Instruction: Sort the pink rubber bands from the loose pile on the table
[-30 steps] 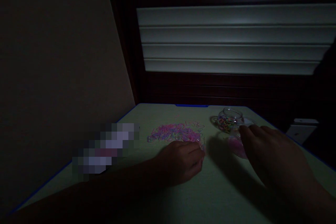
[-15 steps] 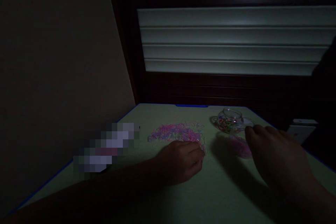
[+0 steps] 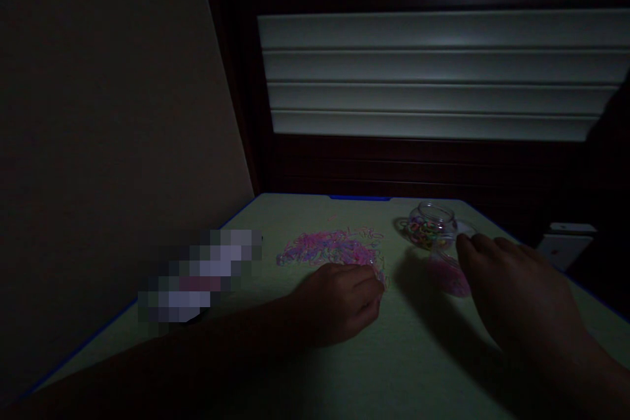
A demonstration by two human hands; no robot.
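Dimly lit, the left hand (image 3: 339, 302) rests on the desk (image 3: 394, 367), fingers curled, pinching pink rubber bands (image 3: 329, 248) at the pile's near edge. Right hand (image 3: 516, 295) hovers, fingers loosely spread, beside the jar (image 3: 430, 226).

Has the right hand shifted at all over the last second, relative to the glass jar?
Yes, slightly. The right hand has drifted right and toward the person, away from the small round glass jar of coloured bands, uncovering more of the pink pile.
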